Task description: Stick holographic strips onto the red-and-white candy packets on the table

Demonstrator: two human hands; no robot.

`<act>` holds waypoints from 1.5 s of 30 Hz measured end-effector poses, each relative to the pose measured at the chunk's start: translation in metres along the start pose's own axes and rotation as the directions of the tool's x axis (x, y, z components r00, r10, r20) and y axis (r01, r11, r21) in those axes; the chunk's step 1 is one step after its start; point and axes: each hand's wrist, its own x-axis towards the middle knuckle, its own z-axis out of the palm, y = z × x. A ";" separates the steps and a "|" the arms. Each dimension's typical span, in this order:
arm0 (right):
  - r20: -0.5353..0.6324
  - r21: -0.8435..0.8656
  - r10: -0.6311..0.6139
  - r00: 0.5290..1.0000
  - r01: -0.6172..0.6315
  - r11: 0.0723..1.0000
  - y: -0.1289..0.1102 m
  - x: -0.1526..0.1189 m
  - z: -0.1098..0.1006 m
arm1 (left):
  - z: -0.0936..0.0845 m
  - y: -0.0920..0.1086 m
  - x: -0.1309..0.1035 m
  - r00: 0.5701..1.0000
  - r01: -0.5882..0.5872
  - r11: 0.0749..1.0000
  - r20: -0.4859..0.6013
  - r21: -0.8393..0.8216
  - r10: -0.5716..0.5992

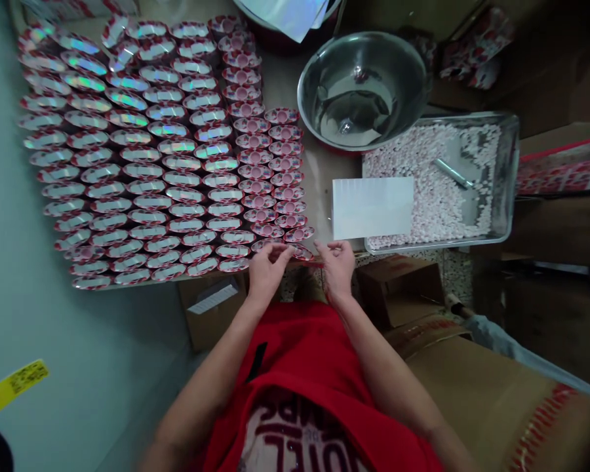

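Note:
Rows of small oval red-and-white packs (142, 172) stand close together on the table, the columns nearest the middle showing pink round centres. My left hand (268, 272) is at the table's front edge, beside the last packs of those columns, its thumb and fingers drawn together; what they hold, if anything, is too small to tell. Just right of it, my right hand (338, 267) is below a white sheet stack (372, 208), fingers bent over the edge. A reddish pack (302, 252) lies between the two hands.
A steel bowl (364, 92) stands at the back, beside a metal tray (509, 190) of small white-pink pieces with a metal scoop (453, 173). Cardboard boxes (398, 288) sit below the table on the right. A wall is on the left.

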 end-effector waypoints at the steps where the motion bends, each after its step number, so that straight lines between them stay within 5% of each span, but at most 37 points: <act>1: 0.006 0.002 -0.004 1.000 0.004 1.000 -0.005 0.001 0.002 | 0.001 -0.002 -0.006 0.993 0.095 0.991 0.077 -0.099 -0.087; 5: 0.033 0.002 -0.020 0.999 0.020 1.000 -0.013 0.006 0.012 | 0.012 -0.008 -0.019 0.925 0.354 0.888 0.252 -0.293 -0.285; 9: 0.103 0.026 0.002 0.995 -0.005 1.000 -0.012 0.008 0.019 | 0.019 -0.011 -0.015 0.970 0.231 0.912 0.154 -0.339 -0.189; 15: 0.261 0.053 0.039 0.965 -0.054 0.997 -0.013 0.013 0.005 | 0.014 -0.020 0.002 0.988 0.149 0.974 -0.007 -0.170 -0.152; 19: 0.228 0.014 -0.040 0.973 0.037 0.999 -0.013 0.026 0.001 | 0.017 -0.012 0.016 0.975 0.052 0.987 -0.223 0.153 -0.016; 22: 0.172 -0.104 -0.157 0.972 0.177 0.979 -0.014 0.042 0.011 | 0.023 -0.001 0.023 0.931 -0.013 0.885 -0.318 0.466 0.181; 27: 0.213 -0.299 -0.285 0.935 0.340 0.892 -0.009 0.061 0.027 | 0.029 0.004 0.028 0.906 -0.001 0.784 -0.332 0.620 0.264; 45: 0.198 -0.386 -0.479 0.855 0.517 0.764 0.009 0.066 0.025 | 0.038 -0.010 0.033 0.913 0.022 0.780 -0.330 0.626 0.239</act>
